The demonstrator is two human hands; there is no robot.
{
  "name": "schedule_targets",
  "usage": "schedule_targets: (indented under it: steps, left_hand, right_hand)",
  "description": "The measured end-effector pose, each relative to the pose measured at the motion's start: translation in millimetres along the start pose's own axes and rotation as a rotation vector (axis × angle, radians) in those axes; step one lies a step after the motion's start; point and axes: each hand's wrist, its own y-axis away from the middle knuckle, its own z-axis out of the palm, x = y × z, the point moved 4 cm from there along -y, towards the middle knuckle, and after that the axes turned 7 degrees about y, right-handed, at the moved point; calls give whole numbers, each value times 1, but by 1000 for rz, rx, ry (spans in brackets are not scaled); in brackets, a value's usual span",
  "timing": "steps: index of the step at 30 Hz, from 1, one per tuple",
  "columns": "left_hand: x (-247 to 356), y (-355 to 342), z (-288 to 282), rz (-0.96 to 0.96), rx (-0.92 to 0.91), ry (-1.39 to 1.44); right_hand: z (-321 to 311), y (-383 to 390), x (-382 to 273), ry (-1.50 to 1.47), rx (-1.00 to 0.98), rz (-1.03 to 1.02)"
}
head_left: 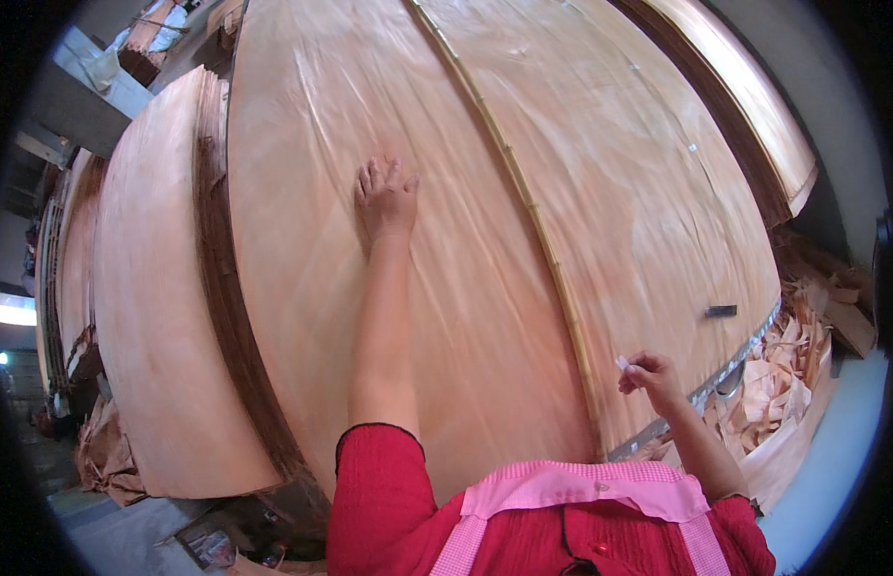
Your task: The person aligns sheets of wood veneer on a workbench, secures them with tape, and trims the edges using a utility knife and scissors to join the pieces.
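Observation:
A large pale wood veneer sheet (446,317) covers the work surface in front of me, rippled along its grain. My left hand (387,200) lies on it with fingers spread, arm stretched far forward. Across the sheet runs a long bamboo pole (523,182), to the right of that hand. My right hand (652,378), close to the near right edge, pinches a small piece of whitish tape (621,363) between thumb and fingers. Beyond it a small dark flat object (721,311) rests on the veneer; its kind is unclear.
Stacked veneer sheets (163,288) stand along the left side, with another stack (725,96) at the far right. Torn veneer scraps (773,389) are heaped beyond the right edge. A strip dotted with small white bits (744,350) follows that edge.

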Motion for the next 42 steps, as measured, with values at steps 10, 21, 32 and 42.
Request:
schedule_targets:
  steps: [10,21,32,42]
  left_hand:
    - [-43,-26,9,42,-93,350]
    - [-49,-42,-11,185,25,96]
    - [-53,-47,-8,285,-178,155]
    - [-62,-25,-10,332,-152,11]
  right_hand:
    - [89,-53,-75,58,-213,-70]
    - [292,-292,-247,-205,-185,-161]
    - [306,-302,-207,-216,-159,14]
    - [280,-226,-282,1465,-45,-431]
